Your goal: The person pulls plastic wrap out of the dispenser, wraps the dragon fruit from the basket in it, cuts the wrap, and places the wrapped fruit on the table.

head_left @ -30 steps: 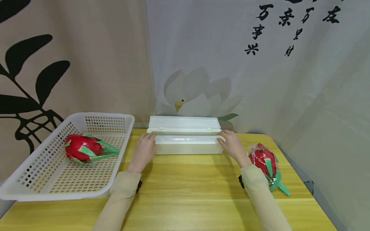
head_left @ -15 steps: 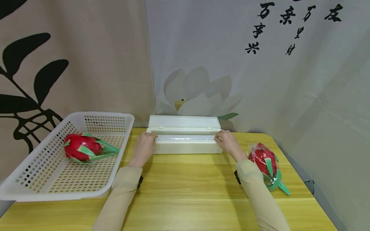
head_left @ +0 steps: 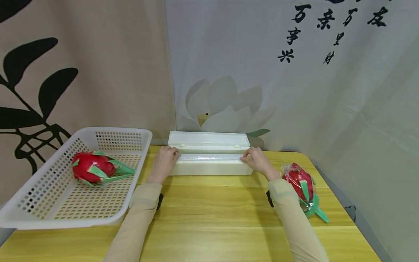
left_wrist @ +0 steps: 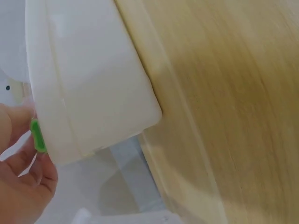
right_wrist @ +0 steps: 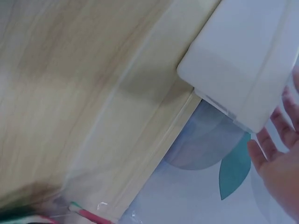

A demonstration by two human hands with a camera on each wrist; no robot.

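Observation:
A white cling film dispenser (head_left: 211, 169) stands at the back of the table, its lid (head_left: 209, 138) raised and leaning back. Shiny clear cling film (head_left: 209, 157) lies along its open top. At the left end, my left hand (head_left: 163, 162) pinches the film's edge between thumb and finger. My right hand (head_left: 256, 160) pinches the film at the opposite end, thumb and index finger together; its other fingers spread loosely behind the box in the right wrist view. Beside the left fingers, a small green piece (left_wrist: 38, 136) sits at the dispenser's edge. The film between the fingers is barely visible.
To the left, a white perforated basket (head_left: 131, 203) holds a red dragon fruit (head_left: 96, 167) with green leaves. Another dragon fruit (head_left: 299, 183), wrapped in clear film, lies on the wooden table (head_left: 212, 225) near the right edge. A printed curtain (head_left: 226, 54) hangs close behind the dispenser.
Both hands have shifted slightly inward along the dispenser's top, and their thumbs and fingers have drawn together at the film. The dispenser and both dragon fruits stay put.

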